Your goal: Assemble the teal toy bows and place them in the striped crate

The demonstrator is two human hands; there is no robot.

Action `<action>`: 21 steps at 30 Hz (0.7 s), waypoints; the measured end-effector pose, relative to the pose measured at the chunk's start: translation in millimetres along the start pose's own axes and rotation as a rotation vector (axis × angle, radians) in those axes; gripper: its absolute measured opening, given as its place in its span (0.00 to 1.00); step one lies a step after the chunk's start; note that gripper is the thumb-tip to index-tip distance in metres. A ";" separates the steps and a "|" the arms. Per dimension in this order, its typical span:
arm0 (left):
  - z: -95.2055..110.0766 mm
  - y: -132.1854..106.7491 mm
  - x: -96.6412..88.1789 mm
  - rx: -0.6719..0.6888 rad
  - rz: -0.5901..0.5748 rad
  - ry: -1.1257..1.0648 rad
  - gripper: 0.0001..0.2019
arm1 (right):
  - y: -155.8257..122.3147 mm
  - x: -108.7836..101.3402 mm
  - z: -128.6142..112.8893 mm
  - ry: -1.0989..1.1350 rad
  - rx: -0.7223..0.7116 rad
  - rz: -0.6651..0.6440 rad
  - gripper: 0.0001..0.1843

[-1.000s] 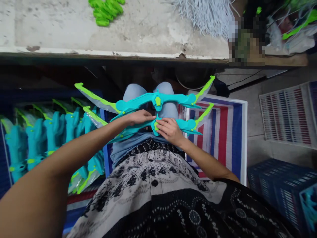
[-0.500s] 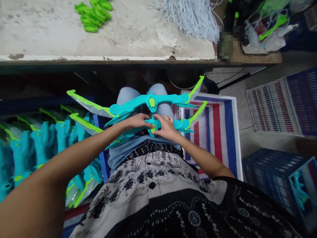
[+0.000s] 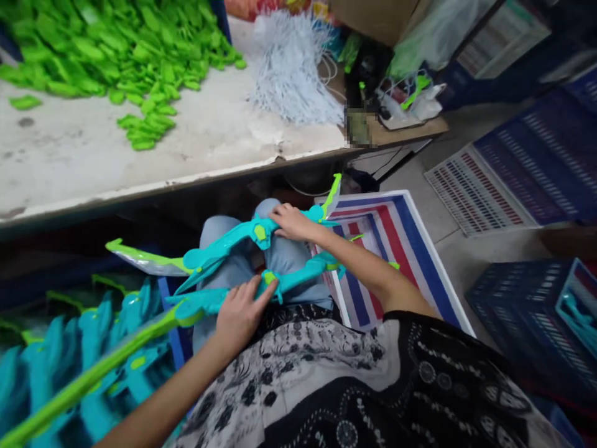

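Observation:
Two teal toy bows with lime-green tips lie across my lap, one behind the other. On the nearer toy bow (image 3: 303, 274), my left hand (image 3: 239, 311) grips the body just left of its green centre piece, the thumb reaching toward that piece. My right hand (image 3: 291, 222) has its fingers over the farther toy bow (image 3: 228, 242), right of that bow's green centre badge. The nearer bow's long green limb runs to the lower left, above a crate of similar bows. My right forearm hides part of the nearer bow's right side.
A worktable (image 3: 200, 149) carries a heap of green plastic parts (image 3: 140, 50) and a bundle of white cords (image 3: 296, 68). Teal bows (image 3: 93, 348) fill a crate at left. A striped, white-rimmed crate (image 3: 396, 230) stands at right, with stacked blue crates (image 3: 517, 305) beyond.
My right hand has left the nearer bow's centre and taken hold of the farther bow. My left hand stays on the nearer bow, which has turned over. The view has shifted, showing more table.

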State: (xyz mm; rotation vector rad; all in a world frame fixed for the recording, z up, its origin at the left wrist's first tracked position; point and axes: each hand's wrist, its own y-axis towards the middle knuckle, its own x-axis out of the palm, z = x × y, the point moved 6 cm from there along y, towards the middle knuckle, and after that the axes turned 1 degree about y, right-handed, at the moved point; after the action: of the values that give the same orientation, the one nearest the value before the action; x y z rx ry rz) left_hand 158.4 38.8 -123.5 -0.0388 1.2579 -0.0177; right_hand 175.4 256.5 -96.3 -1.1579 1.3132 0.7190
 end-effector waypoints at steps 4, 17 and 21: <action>-3.9 -12.5 19.5 -0.027 0.034 -0.026 0.25 | 10.4 3.3 -4.5 -0.060 -0.126 -0.056 0.19; -68.7 78.2 -16.0 -0.041 0.122 0.087 0.34 | -42.3 1.1 9.8 0.240 -0.200 0.243 0.22; -80.4 85.5 3.1 -0.010 0.049 0.167 0.34 | -54.4 -73.0 139.7 0.194 0.394 0.607 0.32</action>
State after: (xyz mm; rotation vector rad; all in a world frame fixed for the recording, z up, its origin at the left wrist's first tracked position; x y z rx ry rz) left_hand 82.2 122.6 -154.5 -0.0150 1.4255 0.0279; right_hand 261.7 383.3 -30.9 -0.5132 1.9049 0.7390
